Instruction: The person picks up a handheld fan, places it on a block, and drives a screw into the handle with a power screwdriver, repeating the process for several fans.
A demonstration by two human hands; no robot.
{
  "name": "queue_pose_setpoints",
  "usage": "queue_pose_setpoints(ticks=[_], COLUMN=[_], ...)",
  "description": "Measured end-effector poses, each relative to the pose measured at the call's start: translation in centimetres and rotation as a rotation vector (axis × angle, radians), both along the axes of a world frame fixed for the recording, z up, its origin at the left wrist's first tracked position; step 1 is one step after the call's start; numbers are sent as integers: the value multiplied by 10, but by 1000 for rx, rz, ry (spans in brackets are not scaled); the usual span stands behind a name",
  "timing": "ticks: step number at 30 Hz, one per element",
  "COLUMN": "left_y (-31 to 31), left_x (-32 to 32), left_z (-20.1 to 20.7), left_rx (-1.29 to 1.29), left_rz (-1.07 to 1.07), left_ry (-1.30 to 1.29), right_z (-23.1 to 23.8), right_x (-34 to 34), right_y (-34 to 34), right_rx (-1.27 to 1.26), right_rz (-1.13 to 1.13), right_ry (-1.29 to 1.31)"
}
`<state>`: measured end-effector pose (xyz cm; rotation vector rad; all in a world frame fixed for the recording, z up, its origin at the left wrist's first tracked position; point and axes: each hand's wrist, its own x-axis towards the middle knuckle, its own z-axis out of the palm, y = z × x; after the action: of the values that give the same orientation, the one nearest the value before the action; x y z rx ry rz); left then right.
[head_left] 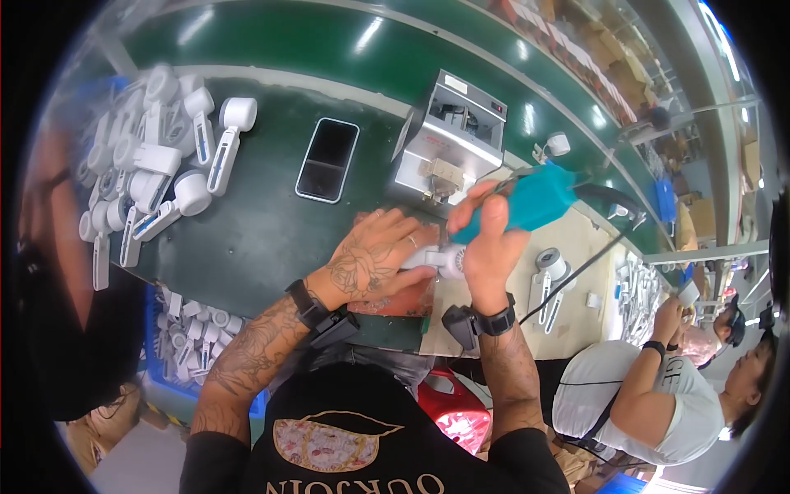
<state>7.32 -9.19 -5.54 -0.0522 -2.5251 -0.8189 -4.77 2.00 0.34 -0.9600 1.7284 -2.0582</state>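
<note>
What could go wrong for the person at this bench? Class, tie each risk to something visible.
The teal tool in the right hand could slip and strike the left hand, which holds the white device close below it.

The black cord runs past loose white parts and might snag them.

The heap of white devices reaches the bench's left edge, so some might slide off.

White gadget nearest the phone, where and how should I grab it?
Probably pinch its slim handle, coming from the phone's side: the handle points back toward you, the round head is bulkier, and the pile crowds its left.
</note>
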Motion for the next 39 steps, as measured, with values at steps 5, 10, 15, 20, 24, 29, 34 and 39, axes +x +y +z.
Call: queue_pose_setpoints(ticks=[5,10,15,20,24,29,34,39], left_y=[1,3,-1,-1,1,4,4,1], left_x=[3,2,5,1,2,3,0,-4], left_z=[-2,1,-5,2,-3,-4,-5,2], left_rx=[21,29,30,-19,-49,-3,-8,9], left_rz=[-5,-16,21,-43,-36,-11,-20,-49], left_ry=[-17,-8,17,-55,-47,-52,-56,-86], right_z=[15,-11,10,10,1,-10,-15,-15], right_x=[-18,-31,-10,9,19,21,22,22], right_y=[-41,-47,-36,20,35,39,38,34], right_rx=[-140,-241,-76,-98,-25,-73,-74,-132], right_rz=[-137,-79,-79,-32,-79,-63,-24,6], right_ry=[159,99,72,-18,-24,-5,-18,-36])
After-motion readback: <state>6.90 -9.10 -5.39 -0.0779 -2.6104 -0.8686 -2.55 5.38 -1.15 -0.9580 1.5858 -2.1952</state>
